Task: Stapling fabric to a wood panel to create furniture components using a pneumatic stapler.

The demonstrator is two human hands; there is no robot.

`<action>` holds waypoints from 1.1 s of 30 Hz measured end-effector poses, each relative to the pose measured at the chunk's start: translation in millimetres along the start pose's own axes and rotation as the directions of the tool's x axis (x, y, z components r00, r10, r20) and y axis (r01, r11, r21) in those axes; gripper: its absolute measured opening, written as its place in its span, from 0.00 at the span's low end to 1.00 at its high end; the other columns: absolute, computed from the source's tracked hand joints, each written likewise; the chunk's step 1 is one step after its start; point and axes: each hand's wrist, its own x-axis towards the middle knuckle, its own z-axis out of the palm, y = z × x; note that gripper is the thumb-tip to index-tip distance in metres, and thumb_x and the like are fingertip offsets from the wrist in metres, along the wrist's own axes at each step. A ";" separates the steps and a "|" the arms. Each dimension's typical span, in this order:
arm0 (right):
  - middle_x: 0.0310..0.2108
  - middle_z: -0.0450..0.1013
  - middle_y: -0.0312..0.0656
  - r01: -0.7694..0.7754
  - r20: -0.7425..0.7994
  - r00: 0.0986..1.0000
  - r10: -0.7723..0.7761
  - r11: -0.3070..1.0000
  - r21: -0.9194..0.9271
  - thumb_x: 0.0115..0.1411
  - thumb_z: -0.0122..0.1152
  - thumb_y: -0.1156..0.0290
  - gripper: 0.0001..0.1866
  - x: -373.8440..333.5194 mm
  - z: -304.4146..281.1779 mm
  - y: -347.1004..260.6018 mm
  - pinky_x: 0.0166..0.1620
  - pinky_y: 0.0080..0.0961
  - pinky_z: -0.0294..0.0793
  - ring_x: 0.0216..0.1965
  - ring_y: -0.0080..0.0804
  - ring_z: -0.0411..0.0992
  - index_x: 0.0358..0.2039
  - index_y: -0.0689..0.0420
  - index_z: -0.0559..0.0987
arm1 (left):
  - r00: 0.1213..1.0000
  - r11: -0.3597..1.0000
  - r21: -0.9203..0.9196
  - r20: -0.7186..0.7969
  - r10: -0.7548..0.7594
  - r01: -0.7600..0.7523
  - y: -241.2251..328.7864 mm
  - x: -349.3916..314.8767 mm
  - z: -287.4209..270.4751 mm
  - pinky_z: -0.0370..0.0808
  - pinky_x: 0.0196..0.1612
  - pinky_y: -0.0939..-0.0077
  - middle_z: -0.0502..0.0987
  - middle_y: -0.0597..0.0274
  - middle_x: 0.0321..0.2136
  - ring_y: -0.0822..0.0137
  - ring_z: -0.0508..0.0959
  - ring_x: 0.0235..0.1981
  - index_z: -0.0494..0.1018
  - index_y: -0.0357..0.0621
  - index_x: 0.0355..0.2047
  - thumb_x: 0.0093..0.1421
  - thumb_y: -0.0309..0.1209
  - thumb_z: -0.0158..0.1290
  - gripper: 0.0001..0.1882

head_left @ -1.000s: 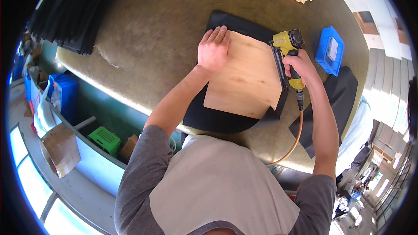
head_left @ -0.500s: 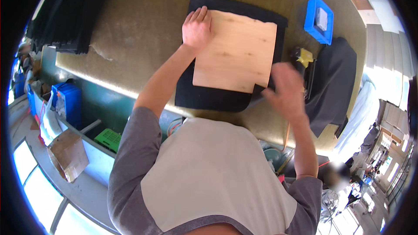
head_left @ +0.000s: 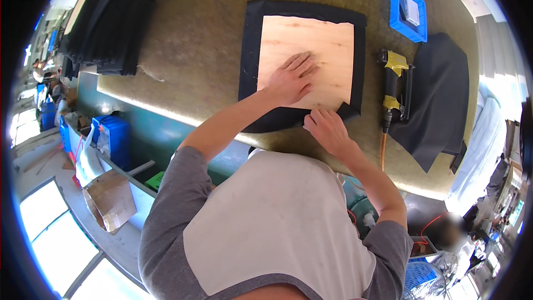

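Observation:
A square plywood board lies on a larger sheet of black fabric on the tan worktable. My left hand presses flat on the board's near half, fingers spread. My right hand pinches the black fabric at the board's near edge, by the notched right corner. A yellow and black pneumatic stapler lies on the table just right of the board, its orange hose trailing toward me.
A blue bin holding a small white box sits at the far right. Another piece of black fabric lies beside the stapler. Stacked black fabric pieces sit at the far left. Blue crates and a cardboard piece lie below the table edge.
My right hand has put the stapler down beside the board and moved to the fabric at the near edge. My left hand slid from the board's far left corner to its near half.

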 end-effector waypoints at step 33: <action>0.23 0.67 0.37 -0.123 -0.245 0.957 0.153 0.984 0.132 0.47 0.63 0.74 0.06 -50.8 -65.4 41.9 0.31 0.33 0.70 0.26 0.35 0.71 0.27 0.56 0.76 | 0.966 0.976 -0.021 0.137 0.217 -0.216 34.9 64.2 38.8 0.60 0.72 0.56 0.66 0.59 0.68 0.56 0.65 0.69 0.71 0.49 0.62 0.66 0.43 0.54 0.26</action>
